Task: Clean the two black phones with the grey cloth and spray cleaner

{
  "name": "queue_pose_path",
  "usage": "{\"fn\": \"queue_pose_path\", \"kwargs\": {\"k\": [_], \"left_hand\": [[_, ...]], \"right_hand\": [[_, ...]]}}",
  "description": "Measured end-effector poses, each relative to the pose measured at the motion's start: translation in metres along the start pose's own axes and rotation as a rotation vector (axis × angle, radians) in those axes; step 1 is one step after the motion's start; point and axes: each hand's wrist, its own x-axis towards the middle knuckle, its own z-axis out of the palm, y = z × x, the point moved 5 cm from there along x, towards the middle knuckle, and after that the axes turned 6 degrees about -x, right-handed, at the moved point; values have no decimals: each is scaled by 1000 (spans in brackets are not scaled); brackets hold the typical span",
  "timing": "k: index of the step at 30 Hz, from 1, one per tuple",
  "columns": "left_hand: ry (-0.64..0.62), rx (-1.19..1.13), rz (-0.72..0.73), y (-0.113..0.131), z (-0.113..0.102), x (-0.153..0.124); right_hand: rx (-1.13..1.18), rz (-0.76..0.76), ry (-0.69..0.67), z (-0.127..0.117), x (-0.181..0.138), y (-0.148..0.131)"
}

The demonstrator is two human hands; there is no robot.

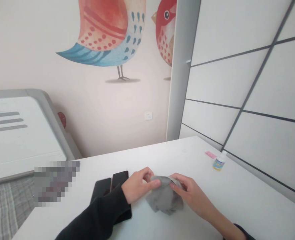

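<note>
Grey cloth (165,198), crumpled, is laid on the white counter (237,196) right of two dark phones (111,184), its upper edge being pinched by the left hand (137,186) and the right hand (190,195), so that the bulk is left bunched beneath; a small bottle (219,163) is set well apart.

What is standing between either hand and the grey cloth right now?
Nothing visible. The left hand and right hand both pinch the grey cloth on the white table. Two dark phones lie by the left wrist, and a small bottle stands apart, rightward.
</note>
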Motion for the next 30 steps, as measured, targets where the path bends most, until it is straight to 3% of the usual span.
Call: {"fn": "queue_pose_path", "kwargs": {"k": [5, 12, 17, 19, 22, 25, 30], "left_hand": [[-18, 45, 15, 0, 0, -11], [71, 197, 110, 13, -43, -12], [202, 342, 232, 46, -86, -5], [222, 395, 286, 59, -93, -5], [163, 493, 352, 58, -78, -13], [54, 612, 372, 34, -36, -35], [-124, 794, 415, -5, 32, -84]], "right_hand": [[-103, -86, -73, -2, -1, -24], [-332, -170, 155, -36, 15, -25], [-453, -362, 334, -60, 39, -57], [-501, -455, 364, -67, 40, -71], [-571, -585, 333, -63, 22, -72], [-632, -655, 243, -44, -12, -51], [-719, -555, 83, -13, -63, -15]]}}
